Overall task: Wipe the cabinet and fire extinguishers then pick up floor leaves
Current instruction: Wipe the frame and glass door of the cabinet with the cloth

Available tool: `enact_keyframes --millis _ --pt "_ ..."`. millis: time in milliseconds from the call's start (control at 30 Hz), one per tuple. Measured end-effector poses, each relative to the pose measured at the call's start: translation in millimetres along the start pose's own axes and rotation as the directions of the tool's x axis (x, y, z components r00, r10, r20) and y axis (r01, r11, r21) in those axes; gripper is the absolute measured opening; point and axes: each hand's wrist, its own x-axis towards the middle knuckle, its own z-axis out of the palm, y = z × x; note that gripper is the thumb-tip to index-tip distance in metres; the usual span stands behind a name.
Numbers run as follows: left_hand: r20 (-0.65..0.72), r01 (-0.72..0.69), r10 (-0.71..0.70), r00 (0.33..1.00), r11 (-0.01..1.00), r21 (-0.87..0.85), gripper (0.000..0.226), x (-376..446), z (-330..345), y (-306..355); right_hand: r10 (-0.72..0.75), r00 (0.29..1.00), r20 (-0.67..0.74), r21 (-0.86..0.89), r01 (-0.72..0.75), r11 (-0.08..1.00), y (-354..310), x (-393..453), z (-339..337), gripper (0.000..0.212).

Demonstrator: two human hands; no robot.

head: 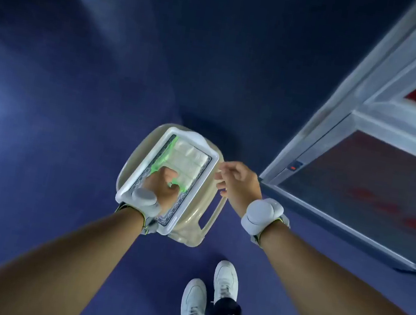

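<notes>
Currently being itemised: a white tray being carried on a translucent stool or tub above the blue floor; a folded white cloth and a green cloth being held inside it. The green cloth is being gripped by the left hand, fingers curled into it; the tray's near right edge is being approached by the right hand, fingers loosely curled, whether anything is being pinched cannot be told. The cabinet, glass-fronted with red shapes behind, is being passed on the right, well apart from the cloths; wiping is judged not yet begun, extinguishers and leaves likewise being left outstanding; no leaves are being seen. The tray's long axis is being pointed from lower left toward upper right.
</notes>
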Motion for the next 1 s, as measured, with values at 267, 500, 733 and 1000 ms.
enact_keyframes --millis 267,500,733,1000 --pt "-0.06 -0.12 0.158 0.986 0.904 0.411 0.038 82.0 69.7 -28.1 0.103 0.994 0.047 0.047 -0.105 0.993 77.3 75.2 34.7 0.018" --pt "-0.13 -0.139 0.218 0.967 0.884 0.447 0.02 106.9 71.1 -32.1 0.184 0.983 0.025 0.016 -0.185 0.983 93.3 84.6 39.0 0.021" --pt "-0.064 -0.219 0.26 0.964 0.905 0.365 0.025 61.0 11.5 28.8 0.421 0.902 0.097 0.337 -0.428 0.839 34.4 49.7 34.1 0.026" --pt "0.205 -0.407 0.367 0.907 0.889 0.21 0.026 -83.4 -50.9 135.3 0.388 0.885 0.259 0.688 -0.451 0.568 -58.1 -68.5 -12.8 0.053"
